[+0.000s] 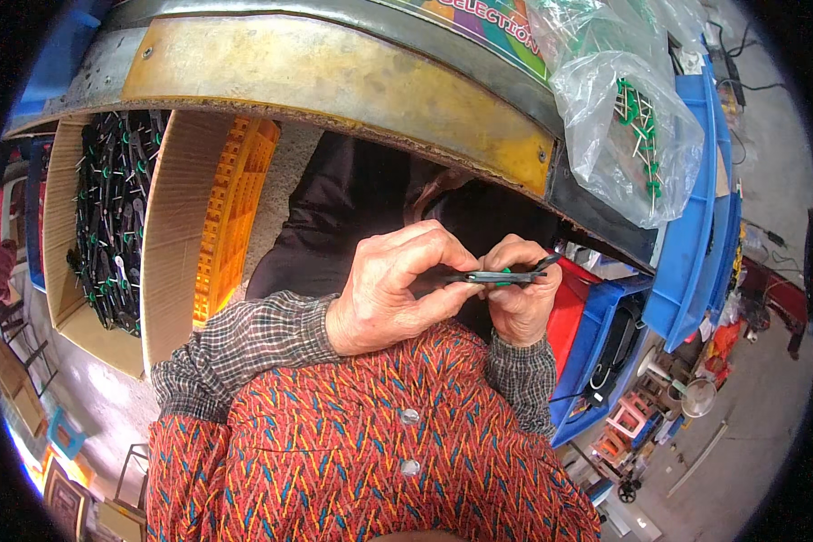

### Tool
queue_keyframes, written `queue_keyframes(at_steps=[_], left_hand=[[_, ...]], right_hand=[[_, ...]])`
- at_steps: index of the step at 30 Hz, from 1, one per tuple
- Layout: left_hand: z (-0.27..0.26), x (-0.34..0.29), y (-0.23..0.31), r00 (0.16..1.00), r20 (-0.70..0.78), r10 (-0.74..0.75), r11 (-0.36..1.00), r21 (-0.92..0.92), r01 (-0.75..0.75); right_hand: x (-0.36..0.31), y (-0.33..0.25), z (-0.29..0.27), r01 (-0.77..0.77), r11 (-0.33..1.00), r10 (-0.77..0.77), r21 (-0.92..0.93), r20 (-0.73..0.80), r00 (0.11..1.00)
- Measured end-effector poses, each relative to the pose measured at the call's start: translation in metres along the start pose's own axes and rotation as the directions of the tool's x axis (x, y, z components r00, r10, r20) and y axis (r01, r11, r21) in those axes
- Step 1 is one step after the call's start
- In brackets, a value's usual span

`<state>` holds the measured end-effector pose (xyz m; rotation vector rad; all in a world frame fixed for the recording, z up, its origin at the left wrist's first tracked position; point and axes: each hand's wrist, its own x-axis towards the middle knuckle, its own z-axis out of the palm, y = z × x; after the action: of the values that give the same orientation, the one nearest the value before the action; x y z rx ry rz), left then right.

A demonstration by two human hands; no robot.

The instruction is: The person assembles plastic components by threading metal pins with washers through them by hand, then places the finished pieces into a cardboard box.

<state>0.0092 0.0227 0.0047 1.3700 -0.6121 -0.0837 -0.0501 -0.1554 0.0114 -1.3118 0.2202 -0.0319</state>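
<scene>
Black slim piece (491, 277) is looking light, stiff, maybe slick; left hand (397, 289) and right hand (524, 294) are pinching near opposite ends, likely the best hold.

Both hands meet in front of the torso (379, 443), just beside each other, the left nearer the middle of the view. The left forearm (262, 339) comes in from the lower left, angled up and to the right, its elbow bent. The left hand (390, 291) shows its back, the index finger arched above and the thumb stretched below, their tips drawn together in a pinch pointing right. The right forearm (521, 375) rises almost straight up, shorter in view. The right hand (520, 291) is upright with curled fingers, also pinching, thumb beneath. Both wrists are bare.
</scene>
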Motion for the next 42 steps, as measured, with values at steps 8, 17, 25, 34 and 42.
queue_keyframes(at_steps=[8,17,25,34,42], left_hand=[[0.000,-0.001,-0.001,1.000,0.010,-0.027,1.000,0.015,0.027],[0.000,-0.001,-0.001,1.000,0.007,0.002,0.998,0.064,-0.002],[0.000,0.000,-0.005,1.000,0.011,0.024,0.995,0.094,-0.025],[-0.001,0.001,-0.007,1.000,0.014,0.023,0.994,0.105,-0.025],[-0.001,0.001,-0.009,1.000,0.021,0.012,0.995,0.099,-0.014]], right_hand=[[0.000,-0.001,0.001,-0.039,0.999,0.039,0.035,-0.006,0.999],[0.001,0.001,-0.006,-0.058,0.996,0.055,0.063,0.061,0.997],[0.001,0.009,-0.015,-0.092,0.994,0.088,0.060,0.068,0.994],[0.002,0.014,-0.022,-0.102,0.993,0.099,0.052,0.061,0.993],[0.005,0.015,-0.019,-0.039,0.999,0.038,0.014,0.046,0.998]])
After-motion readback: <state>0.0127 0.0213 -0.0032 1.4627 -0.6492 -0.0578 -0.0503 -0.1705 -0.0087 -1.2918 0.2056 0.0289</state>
